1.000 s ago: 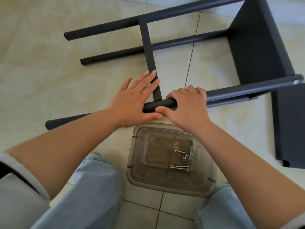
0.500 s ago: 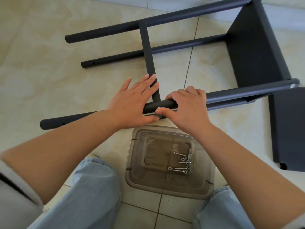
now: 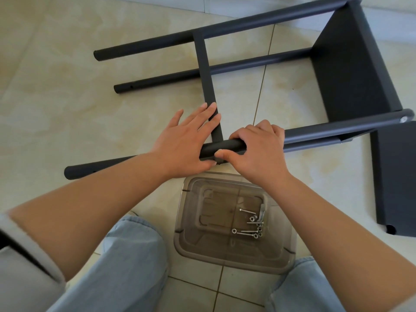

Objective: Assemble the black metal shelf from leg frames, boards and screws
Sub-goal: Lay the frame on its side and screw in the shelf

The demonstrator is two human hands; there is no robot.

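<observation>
Down by the knees, clear plastic tray (image 3: 191, 239) holding loose screws (image 3: 252, 224) in its right half. Just beyond tray, near leg tube (image 3: 315, 135): right hand (image 3: 254, 152) curled round it, left hand (image 3: 184, 143) flat, fingers straight. Spare board (image 3: 398, 181) right of tray.

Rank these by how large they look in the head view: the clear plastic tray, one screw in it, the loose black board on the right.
1. Clear plastic tray and loose black board: they look alike; the board is cut off at the frame edge, so I cannot rank them.
2. Screw.
</observation>
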